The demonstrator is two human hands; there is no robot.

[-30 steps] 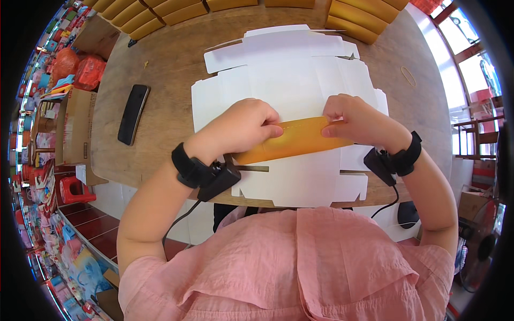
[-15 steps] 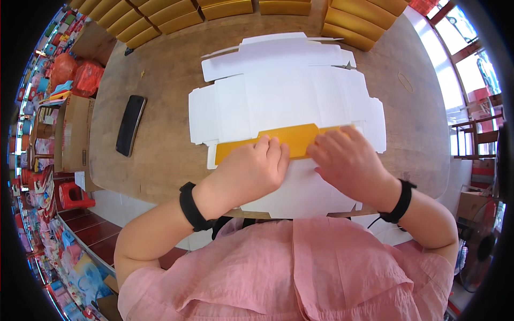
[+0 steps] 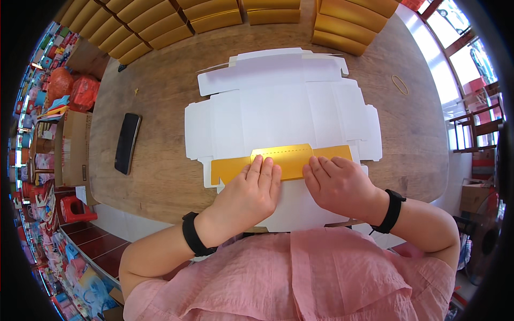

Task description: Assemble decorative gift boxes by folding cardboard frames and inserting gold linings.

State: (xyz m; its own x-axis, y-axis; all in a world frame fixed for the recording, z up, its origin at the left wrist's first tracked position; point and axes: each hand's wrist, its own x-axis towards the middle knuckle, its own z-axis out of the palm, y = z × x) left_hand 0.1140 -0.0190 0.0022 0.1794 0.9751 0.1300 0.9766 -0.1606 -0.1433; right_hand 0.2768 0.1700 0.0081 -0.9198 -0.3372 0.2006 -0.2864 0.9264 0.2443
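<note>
On the brown wooden table, your left hand and right hand rest slightly spread fingers on the long gold cardboard flap at the notched white cardboard sheet's six o'clock, where uneven pressure could skew its crease.

left hand palm down, fingers nearly straight; right hand near it, also palm down, fingers slightly bent; both forearms slant outward behind the hands.
</note>
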